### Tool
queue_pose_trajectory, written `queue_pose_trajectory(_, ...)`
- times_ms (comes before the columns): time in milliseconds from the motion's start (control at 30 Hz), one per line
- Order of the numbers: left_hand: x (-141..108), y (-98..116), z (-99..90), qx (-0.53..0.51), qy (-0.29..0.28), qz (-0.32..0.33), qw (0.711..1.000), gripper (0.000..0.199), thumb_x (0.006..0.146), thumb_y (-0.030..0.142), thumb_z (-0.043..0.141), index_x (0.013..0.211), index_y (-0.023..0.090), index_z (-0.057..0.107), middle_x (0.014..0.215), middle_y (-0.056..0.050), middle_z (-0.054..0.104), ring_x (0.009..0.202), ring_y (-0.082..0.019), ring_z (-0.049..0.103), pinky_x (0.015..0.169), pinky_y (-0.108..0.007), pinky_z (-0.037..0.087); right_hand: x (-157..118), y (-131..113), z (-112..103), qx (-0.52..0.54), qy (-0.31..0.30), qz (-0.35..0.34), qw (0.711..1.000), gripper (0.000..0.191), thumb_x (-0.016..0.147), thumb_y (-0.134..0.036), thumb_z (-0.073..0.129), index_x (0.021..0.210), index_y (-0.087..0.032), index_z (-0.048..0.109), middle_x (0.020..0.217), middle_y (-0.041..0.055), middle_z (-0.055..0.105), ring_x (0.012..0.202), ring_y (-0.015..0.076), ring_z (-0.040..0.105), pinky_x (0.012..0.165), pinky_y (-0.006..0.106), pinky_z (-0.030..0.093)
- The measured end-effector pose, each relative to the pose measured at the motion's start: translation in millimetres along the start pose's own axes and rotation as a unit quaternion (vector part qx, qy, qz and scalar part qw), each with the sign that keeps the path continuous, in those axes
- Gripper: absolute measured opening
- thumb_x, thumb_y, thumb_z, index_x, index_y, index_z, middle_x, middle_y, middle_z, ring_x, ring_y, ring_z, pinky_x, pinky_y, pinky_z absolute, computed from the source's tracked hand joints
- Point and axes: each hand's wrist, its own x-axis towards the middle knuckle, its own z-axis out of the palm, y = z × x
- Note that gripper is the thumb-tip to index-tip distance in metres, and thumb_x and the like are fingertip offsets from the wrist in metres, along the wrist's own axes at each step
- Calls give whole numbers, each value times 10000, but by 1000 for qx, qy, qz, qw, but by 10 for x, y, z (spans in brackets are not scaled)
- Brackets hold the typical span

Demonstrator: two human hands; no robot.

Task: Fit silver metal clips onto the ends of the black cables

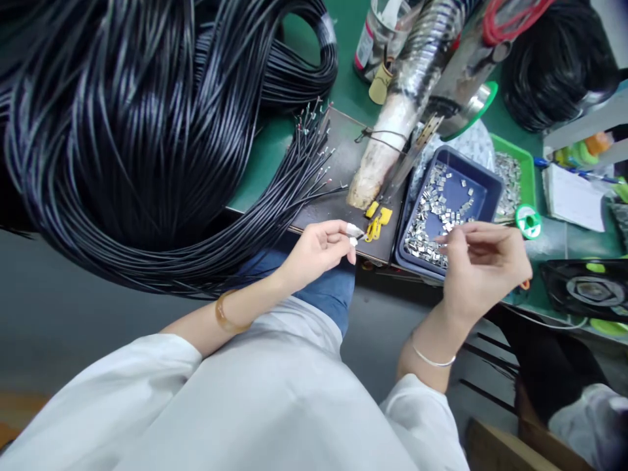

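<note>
My left hand [326, 250] is closed in a pinch at the front edge of the dark work board, white wraps on its fingertips. A thin dark wire end [360, 237] pokes out from between those fingertips, just beside the yellow pieces [377, 224]. My right hand [483, 268] hovers over the near right part of a blue tray [483, 186] of small metal connectors [426, 226]. Its thumb and fingers are pinched together; whatever is between them is too small to make out. Left of the board lies a large bundle of black cables [275, 203], with stripped tips spread over the board.
A soldering iron [415, 150] and a plastic-wrapped duct [375, 154] slant over the board [338, 140]. Right of the tray are a green tray [527, 167], a solder spool [528, 221], a notepad [574, 196] and a black fan-like device [589, 288]. Behind stands a jar [366, 49].
</note>
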Motion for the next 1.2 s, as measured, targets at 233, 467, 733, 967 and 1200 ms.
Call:
queue_pose_trajectory(233, 42, 57, 63, 78, 2, 42, 996, 78, 804, 174, 694, 806, 117, 640, 591, 16, 652, 486, -41, 528, 512, -154, 420, -450, -256, 271, 86, -74, -32, 993, 105, 824, -134, 703, 857, -234, 710, 900, 6, 709, 851, 148, 702, 728, 324, 617)
queue_pose_trajectory(467, 41, 24, 90, 121, 21, 105, 987, 148, 741, 214, 782, 763, 124, 667, 681, 7, 659, 633, -83, 613, 639, -184, 517, -526, -207, 432, 177, -161, 61, 969, 52, 868, -198, 674, 880, -227, 716, 937, 18, 697, 863, 131, 692, 701, 279, 619)
queue_pose_trajectory(733, 33, -7, 61, 256, 40, 183, 948, 92, 803, 194, 720, 757, 120, 689, 685, -3, 660, 592, -79, 541, 532, -178, 430, -544, -171, 400, 194, -167, 63, 965, 71, 865, -173, 675, 877, -231, 712, 947, 13, 697, 865, 127, 695, 692, 264, 614)
queue_pose_trajectory(967, 46, -11, -5, 459, 21, 343, 819, 98, 887, 139, 639, 803, 134, 690, 734, -21, 702, 664, -114, 557, 653, -238, 437, -540, -182, 310, 8, -153, -112, 982, 213, 867, -84, 647, 1001, -239, 707, 1009, 25, 726, 955, 145, 698, 886, 320, 600)
queue_pose_trajectory(1200, 11, -100, 12, 560, 22, 400, 725, 214, 958, 156, 506, 795, 161, 645, 732, -33, 697, 638, -125, 586, 632, -245, 428, -546, -229, 305, 63, -166, -31, 984, 163, 856, -101, 658, 939, -229, 716, 987, 26, 712, 924, 139, 699, 789, 283, 616)
